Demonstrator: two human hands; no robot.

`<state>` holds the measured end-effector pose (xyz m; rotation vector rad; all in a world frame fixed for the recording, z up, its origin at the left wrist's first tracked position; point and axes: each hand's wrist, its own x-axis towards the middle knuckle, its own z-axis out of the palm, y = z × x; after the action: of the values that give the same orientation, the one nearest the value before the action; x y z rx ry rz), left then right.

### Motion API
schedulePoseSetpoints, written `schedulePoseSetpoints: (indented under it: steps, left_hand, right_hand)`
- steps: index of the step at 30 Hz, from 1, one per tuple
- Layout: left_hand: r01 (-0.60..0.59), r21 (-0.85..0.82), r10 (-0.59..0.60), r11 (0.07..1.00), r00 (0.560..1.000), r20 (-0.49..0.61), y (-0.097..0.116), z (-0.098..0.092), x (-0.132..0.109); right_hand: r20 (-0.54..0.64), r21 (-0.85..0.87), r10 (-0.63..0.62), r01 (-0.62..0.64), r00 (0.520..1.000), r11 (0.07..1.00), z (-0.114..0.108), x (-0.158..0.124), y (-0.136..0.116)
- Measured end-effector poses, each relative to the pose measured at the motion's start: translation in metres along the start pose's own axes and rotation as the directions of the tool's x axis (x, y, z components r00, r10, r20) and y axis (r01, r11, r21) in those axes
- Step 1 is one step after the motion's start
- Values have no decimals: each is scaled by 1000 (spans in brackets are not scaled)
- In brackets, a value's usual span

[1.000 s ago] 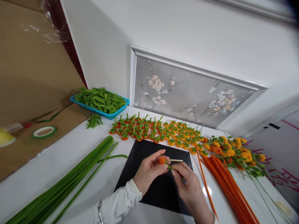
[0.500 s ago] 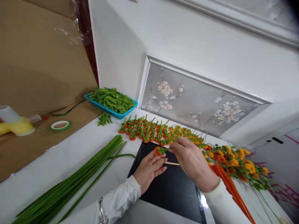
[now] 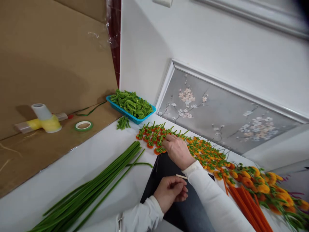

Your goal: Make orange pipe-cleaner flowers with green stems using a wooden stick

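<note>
My right hand (image 3: 178, 150) reaches over the row of small orange flowers with green pipe-cleaner stems (image 3: 154, 133). Its fingers pinch together at one orange pipe-cleaner flower (image 3: 159, 150), and the fingertips are partly hidden. Lower down, my left hand (image 3: 171, 192) hovers above the black mat (image 3: 154, 180) with fingers loosely curled in; nothing shows in them. A thin pale stick (image 3: 181, 176) lies just beyond the left fingers, partly covered by the right sleeve.
Long green pipe cleaners (image 3: 96, 187) lie in a bundle at left. A blue tray (image 3: 137, 120) holds short green pieces. Green tape (image 3: 83, 125) and a yellow-wrapped tube (image 3: 49, 120) sit on cardboard. Orange pipe cleaners (image 3: 248, 206) and finished flowers (image 3: 262, 183) lie at right.
My right hand has carried the orange flower away from my left hand to the flower row. My left hand has lowered and its fingers have curled. The view has swung left.
</note>
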<state>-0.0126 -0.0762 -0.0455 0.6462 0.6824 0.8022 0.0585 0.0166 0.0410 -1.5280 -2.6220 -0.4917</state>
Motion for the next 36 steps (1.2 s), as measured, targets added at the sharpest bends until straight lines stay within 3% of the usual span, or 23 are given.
schedulePoseSetpoints:
  steps: [2,5,8,11,15,17,19,22,25,27,31,36]
  left_hand:
    - [-9,30,10,999,1000,-6,0,-1,2]
    - [-156,38,159,987,980,-116,5,-2,3]
    - [-314,-26,285,949,891,-353,21,-3,6]
    - [-344,-46,290,938,850,-440,40,-7,11]
    - [-330,37,328,943,909,-257,52,-15,19]
    - [-306,53,311,950,928,-206,53,-17,20]
    - [-288,24,288,957,939,-187,52,-18,21]
    - [-257,-9,253,966,957,-145,52,-16,19]
    - [-225,34,227,974,971,-80,52,-13,15]
    - [-220,75,224,973,973,-51,51,-11,14]
    - [-220,173,231,960,972,-48,49,-10,13]
    - [-213,220,219,952,976,-4,48,-12,14]
  right_hand:
    - [10,3,-13,13,1000,1000,0,6,-1]
    - [16,1,-26,26,1000,1000,-4,6,2]
    - [2,3,-27,27,1000,1000,-16,-7,9]
    - [-37,26,-21,22,999,999,-30,-27,16]
    - [-85,118,-12,22,996,993,-39,-49,17]
    - [-136,274,54,-15,989,962,-35,-57,16]
    - [-166,532,203,-86,965,842,-25,-65,15]
    - [-35,883,417,-167,908,438,-2,-77,13]
    - [153,973,459,-215,875,84,18,-85,8]
    - [223,973,476,-222,851,-60,25,-88,5]
    - [292,952,485,-201,824,-231,27,-89,-2]
    - [256,965,522,-178,813,-195,29,-92,-4]
